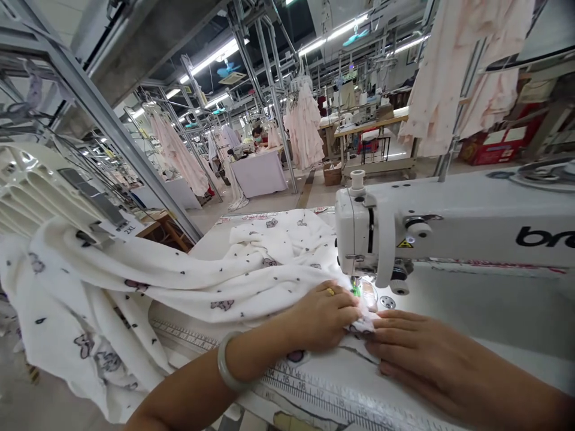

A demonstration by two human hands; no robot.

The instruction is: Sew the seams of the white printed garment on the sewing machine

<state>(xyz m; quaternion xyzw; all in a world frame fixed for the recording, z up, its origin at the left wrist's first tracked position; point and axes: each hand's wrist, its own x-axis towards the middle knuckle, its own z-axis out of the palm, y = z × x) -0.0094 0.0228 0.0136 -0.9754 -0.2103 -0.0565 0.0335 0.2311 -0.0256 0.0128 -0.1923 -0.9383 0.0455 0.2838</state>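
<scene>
White fabric (269, 281) printed with small dark marks and grey-purple figures spreads over the sewing machine table and hangs off its left side. My left hand (321, 317), with a ring and a pale bangle at the wrist, has its fingers curled on this fabric beside the needle area. Opposite it, my right hand (417, 347) lies with fingers stretched out, the fingertips touching the fabric's edge just in front of the presser foot. The white sewing machine (363, 233) stands over the cloth, its lamp lighting the needle area. A green part (356, 287) shows near the needle.
Measuring scales (309, 386) run along the table's front. At left, a white hanger-like rack (40, 185) carries a 2XL tag (128, 227). Pale pink garments (435, 78) hang at upper right. Farther back, a person (259, 136) sits at another workstation.
</scene>
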